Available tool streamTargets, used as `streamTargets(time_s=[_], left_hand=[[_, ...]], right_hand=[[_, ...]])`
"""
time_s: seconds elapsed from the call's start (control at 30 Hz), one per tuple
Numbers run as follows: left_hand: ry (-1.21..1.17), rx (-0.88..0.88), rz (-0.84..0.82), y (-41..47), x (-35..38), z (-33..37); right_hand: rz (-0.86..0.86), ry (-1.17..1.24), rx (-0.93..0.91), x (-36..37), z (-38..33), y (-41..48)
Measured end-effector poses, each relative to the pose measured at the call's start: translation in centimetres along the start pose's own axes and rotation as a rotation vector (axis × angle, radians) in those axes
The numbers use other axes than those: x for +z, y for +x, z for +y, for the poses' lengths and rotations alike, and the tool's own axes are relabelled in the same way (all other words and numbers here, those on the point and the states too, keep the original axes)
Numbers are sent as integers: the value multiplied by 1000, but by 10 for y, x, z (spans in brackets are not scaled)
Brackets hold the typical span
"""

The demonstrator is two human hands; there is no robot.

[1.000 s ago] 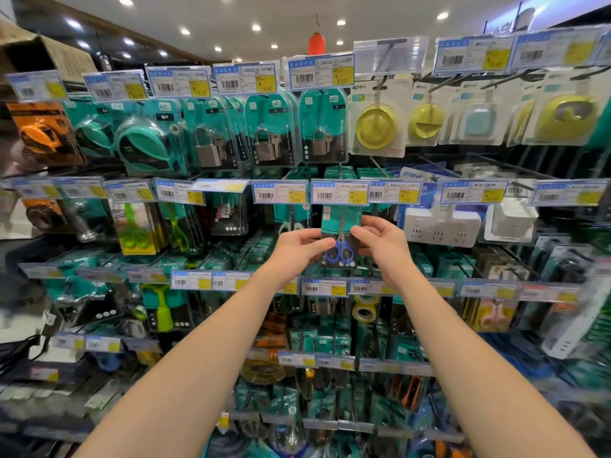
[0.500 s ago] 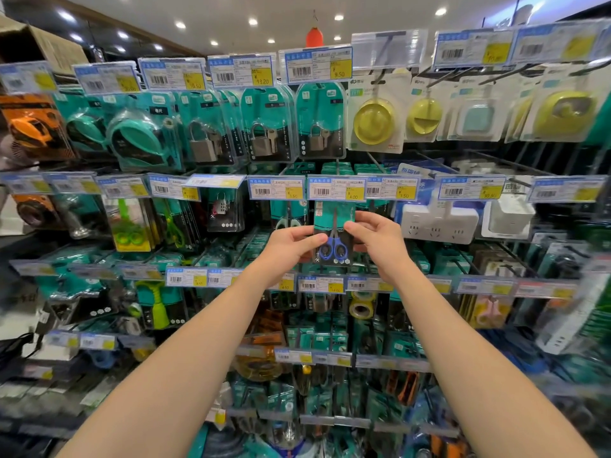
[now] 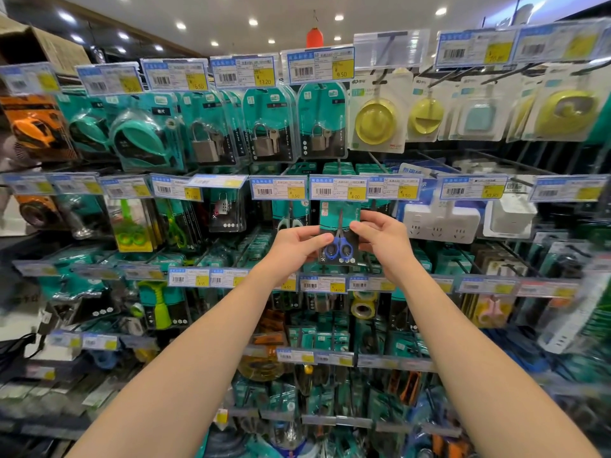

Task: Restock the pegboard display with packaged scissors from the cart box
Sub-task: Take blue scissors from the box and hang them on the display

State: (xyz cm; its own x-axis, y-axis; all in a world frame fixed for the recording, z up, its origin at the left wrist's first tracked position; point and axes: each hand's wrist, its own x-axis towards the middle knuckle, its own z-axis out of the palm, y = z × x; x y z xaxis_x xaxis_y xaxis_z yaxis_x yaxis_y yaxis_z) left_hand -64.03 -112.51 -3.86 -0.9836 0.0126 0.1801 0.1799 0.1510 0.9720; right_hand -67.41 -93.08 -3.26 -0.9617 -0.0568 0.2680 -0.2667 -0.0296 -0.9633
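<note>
A teal card pack of blue-handled scissors (image 3: 338, 236) hangs upright in front of the pegboard display (image 3: 429, 160), just under the price tag marked 4.00 (image 3: 339, 188). My left hand (image 3: 296, 242) pinches its left edge and my right hand (image 3: 383, 238) pinches its right edge. The top of the pack sits behind the tag strip, so I cannot tell whether it is on the peg. Another scissors pack with grey handles (image 3: 291, 219) hangs just left of it. The cart box is out of view.
Padlock packs (image 3: 267, 127) and yellow hooks (image 3: 375, 120) fill the row above. White power strips (image 3: 441, 223) hang to the right, green scissors packs (image 3: 132, 226) to the left. Tape rolls (image 3: 362, 307) and more teal packs crowd the rows below.
Both hands have carried the scissors pack slightly upward and closer to the peg under the 4.00 tag. The camera has tilted a little.
</note>
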Motion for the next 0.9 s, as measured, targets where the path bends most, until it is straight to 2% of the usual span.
streamTargets(time_s=[0.27,0.6,0.9], left_hand=[[-1,7,28,8,-2,-4],[33,-52,194,26,11,-3],[147,-4,305,26,24,-5]], right_hand=[[35,-13,29,7,-4,3],[124,-134,66,13,-4,32],[153,-236,130,14,30,95]])
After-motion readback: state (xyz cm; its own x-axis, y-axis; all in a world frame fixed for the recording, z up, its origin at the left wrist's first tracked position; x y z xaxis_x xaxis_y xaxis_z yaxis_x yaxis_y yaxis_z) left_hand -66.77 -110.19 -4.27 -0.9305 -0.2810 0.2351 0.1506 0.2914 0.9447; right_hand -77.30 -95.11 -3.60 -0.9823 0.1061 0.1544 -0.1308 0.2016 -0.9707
